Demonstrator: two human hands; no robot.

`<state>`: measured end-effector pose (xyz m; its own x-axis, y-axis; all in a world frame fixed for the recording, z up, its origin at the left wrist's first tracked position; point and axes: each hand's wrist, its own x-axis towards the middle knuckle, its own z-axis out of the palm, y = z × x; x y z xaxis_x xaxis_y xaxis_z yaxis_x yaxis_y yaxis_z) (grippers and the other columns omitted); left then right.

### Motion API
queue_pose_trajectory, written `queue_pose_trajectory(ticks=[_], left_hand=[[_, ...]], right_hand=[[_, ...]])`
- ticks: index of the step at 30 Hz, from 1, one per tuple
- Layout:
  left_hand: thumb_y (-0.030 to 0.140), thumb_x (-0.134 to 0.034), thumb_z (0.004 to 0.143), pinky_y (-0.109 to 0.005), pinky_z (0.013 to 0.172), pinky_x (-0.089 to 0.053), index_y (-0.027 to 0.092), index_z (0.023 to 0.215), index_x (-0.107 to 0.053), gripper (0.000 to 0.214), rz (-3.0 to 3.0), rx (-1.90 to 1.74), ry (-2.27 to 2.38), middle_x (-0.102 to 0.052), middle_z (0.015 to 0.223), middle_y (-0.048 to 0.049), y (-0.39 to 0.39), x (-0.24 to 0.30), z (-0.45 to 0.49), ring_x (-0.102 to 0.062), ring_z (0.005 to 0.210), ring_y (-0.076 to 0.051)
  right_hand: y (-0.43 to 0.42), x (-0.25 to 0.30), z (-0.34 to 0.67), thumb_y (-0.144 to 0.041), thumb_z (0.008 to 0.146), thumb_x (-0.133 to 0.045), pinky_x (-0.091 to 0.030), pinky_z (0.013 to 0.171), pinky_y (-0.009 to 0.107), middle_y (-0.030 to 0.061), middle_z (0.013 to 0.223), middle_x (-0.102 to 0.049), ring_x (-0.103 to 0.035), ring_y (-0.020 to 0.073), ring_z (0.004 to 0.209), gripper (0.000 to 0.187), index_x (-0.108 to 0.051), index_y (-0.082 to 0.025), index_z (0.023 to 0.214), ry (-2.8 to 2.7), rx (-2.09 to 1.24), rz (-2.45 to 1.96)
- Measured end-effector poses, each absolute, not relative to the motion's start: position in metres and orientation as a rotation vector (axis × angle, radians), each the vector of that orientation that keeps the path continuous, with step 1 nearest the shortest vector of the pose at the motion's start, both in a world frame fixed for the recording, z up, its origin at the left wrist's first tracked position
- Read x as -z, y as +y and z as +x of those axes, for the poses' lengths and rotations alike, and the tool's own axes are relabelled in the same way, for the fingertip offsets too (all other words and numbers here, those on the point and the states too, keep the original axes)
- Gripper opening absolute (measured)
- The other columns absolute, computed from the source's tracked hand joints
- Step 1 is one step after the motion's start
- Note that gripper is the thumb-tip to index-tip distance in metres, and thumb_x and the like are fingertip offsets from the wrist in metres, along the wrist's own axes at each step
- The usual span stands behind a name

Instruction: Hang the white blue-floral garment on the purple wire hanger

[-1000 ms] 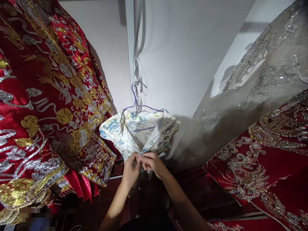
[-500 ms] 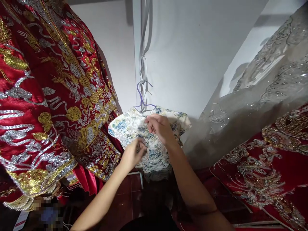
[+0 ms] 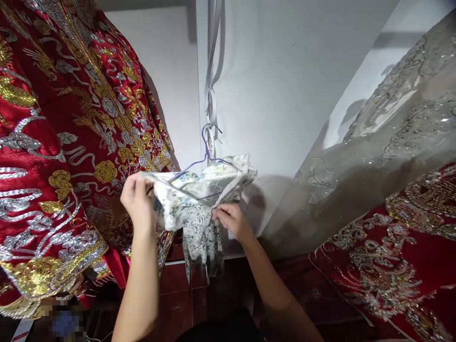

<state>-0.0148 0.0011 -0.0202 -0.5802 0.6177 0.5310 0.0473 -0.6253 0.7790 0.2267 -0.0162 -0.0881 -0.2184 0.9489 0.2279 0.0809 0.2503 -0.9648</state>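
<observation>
Left hand: the left hand point(image 3: 137, 202) is closed round the left shoulder end of the floral garment point(image 3: 194, 209), fingers curled over the cloth and lifting that side outward
Right hand: the right hand point(image 3: 231, 221) pinches a fold of the same cloth between thumb and fingertips, just below the garment's right shoulder
Floral garment: small, white with blue and green flowers, bunched between the two hands; its lower part hangs loose above the floor point(image 3: 178, 304)
Hanger: a purple wire hanger point(image 3: 206, 151) runs inside the garment's shoulders, its hook caught on a white cord point(image 3: 213, 102) that hangs down the wall point(image 3: 278, 85) at its outer corner
Left side: a red robe point(image 3: 71, 142) with gold and silver embroidery hangs just beside the left hand
Right side: a grey beaded gown point(image 3: 392, 137) and below it a red beaded garment point(image 3: 392, 247), both well apart from the hands
Floor: dark red tiles
</observation>
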Motion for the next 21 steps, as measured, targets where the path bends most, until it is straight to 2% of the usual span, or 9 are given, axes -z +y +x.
queue_pose_trajectory(ticks=[3,7,11,14,16,18,20,21], left_hand=[[0.037,-0.060,0.087,-0.023,0.072,-0.047,0.019,0.076,-0.055,0.022,0.539,-2.064,0.963,-0.060,0.073,0.0013,0.000,0.076,-0.031,-0.058,0.070,-0.012],[0.036,-0.067,0.079,-0.025,0.069,-0.047,0.017,0.080,-0.063,0.020,0.582,-1.862,1.020,-0.067,0.076,-0.0015,-0.009,0.132,-0.010,-0.061,0.072,-0.015],[0.026,-0.082,0.067,-0.024,0.065,-0.044,0.012,0.073,-0.068,0.021,0.800,-1.581,1.019,-0.067,0.071,-0.0026,-0.022,0.135,0.021,-0.059,0.067,-0.015],[0.036,-0.075,0.080,-0.024,0.067,-0.044,0.015,0.080,-0.068,0.022,0.935,-1.516,0.924,-0.064,0.074,-0.0010,-0.037,0.118,0.046,-0.057,0.069,-0.014],[0.042,-0.064,0.090,-0.026,0.073,-0.046,0.018,0.088,-0.066,0.024,1.125,-1.491,0.845,-0.064,0.081,-0.0018,-0.050,0.105,0.066,-0.058,0.075,-0.016],[0.041,-0.057,0.095,-0.030,0.083,-0.047,0.019,0.090,-0.066,0.024,1.406,-1.427,0.803,-0.064,0.089,-0.0046,-0.061,0.093,0.083,-0.060,0.088,-0.019],[0.039,-0.055,0.097,-0.034,0.101,-0.042,0.021,0.095,-0.069,0.023,1.649,-1.359,0.829,-0.063,0.109,-0.0087,-0.067,0.086,0.091,-0.057,0.113,-0.023],[0.039,-0.054,0.097,-0.036,0.109,-0.036,0.022,0.101,-0.070,0.024,1.728,-1.335,0.853,-0.058,0.124,-0.0098,-0.067,0.084,0.091,-0.049,0.127,-0.025]], right_hand=[[-0.032,0.100,0.220,-0.038,0.087,-0.061,-0.028,0.043,0.023,-0.0050,0.042,-0.044,-0.037,0.0084,0.038,0.032,-0.068,-0.017,0.065,-1.618,-1.285,-0.874],[-0.043,0.108,0.225,-0.030,0.088,-0.057,-0.032,0.045,0.023,-0.0053,0.039,-0.045,-0.038,0.0082,0.037,0.029,-0.067,-0.017,0.063,-1.670,-1.433,-0.868],[-0.046,0.114,0.252,-0.030,0.087,-0.057,-0.036,0.050,0.023,-0.0019,0.047,-0.055,-0.049,0.0113,0.046,0.025,-0.071,-0.017,0.069,-1.944,-1.638,-1.053],[-0.047,0.112,0.266,-0.039,0.088,-0.059,-0.041,0.057,0.025,0.0026,0.067,-0.067,-0.058,0.0156,0.062,0.026,-0.071,-0.017,0.079,-1.939,-1.464,-1.250],[-0.050,0.113,0.263,-0.041,0.085,-0.062,-0.046,0.069,0.028,0.0039,0.084,-0.070,-0.061,0.0189,0.078,0.024,-0.070,-0.018,0.087,-1.820,-1.310,-1.211],[-0.055,0.119,0.252,-0.040,0.081,-0.064,-0.048,0.082,0.032,0.0038,0.092,-0.069,-0.061,0.0224,0.091,0.023,-0.068,-0.020,0.092,-1.645,-1.327,-1.087],[-0.062,0.125,0.240,-0.040,0.077,-0.062,-0.049,0.085,0.036,0.0036,0.090,-0.067,-0.061,0.0246,0.094,0.023,-0.066,-0.021,0.090,-1.412,-1.418,-0.997],[-0.065,0.127,0.236,-0.039,0.075,-0.062,-0.050,0.082,0.036,0.0035,0.087,-0.066,-0.061,0.0247,0.091,0.022,-0.065,-0.022,0.088,-1.319,-1.456,-0.988]])
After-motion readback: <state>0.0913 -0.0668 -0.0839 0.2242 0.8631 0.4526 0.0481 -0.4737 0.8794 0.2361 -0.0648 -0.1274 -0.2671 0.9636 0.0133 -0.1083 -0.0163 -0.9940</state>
